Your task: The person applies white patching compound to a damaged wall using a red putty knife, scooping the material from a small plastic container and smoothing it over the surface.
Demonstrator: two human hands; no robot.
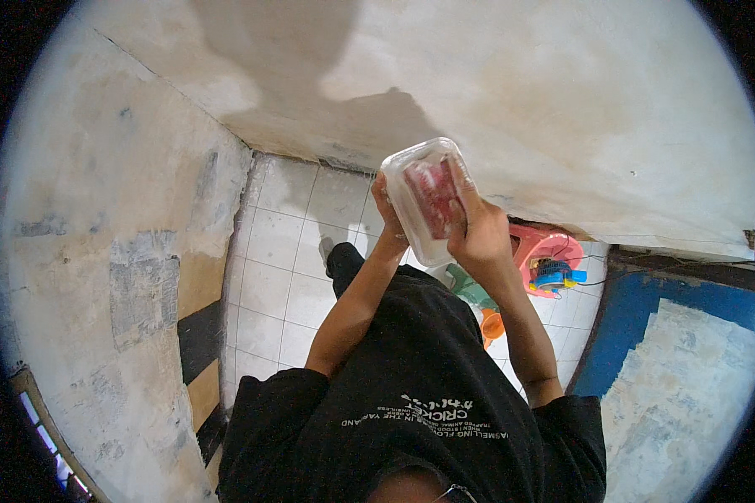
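Both my hands hold up a clear rectangular plastic container (401, 189), tilted, in front of the pale wall. A red, whitish-mottled patch (432, 197) shows on or in it; whether this is a label or contents I cannot tell. My left hand (387, 216) is closed around the container's left side, its fingers mostly hidden behind. On the right side my right hand (484, 235) grips the edge, with the thumb near the lower right corner and the fingers along the upper right, next to the red patch.
A stained plaster wall (562, 109) stands close ahead, another wall (101, 218) at the left. On the white tiled floor (273, 251), to the right, are a pink plastic stool (558, 247), a blue and yellow device (554, 275) with a cable, an orange vessel (492, 324) and something green (470, 287).
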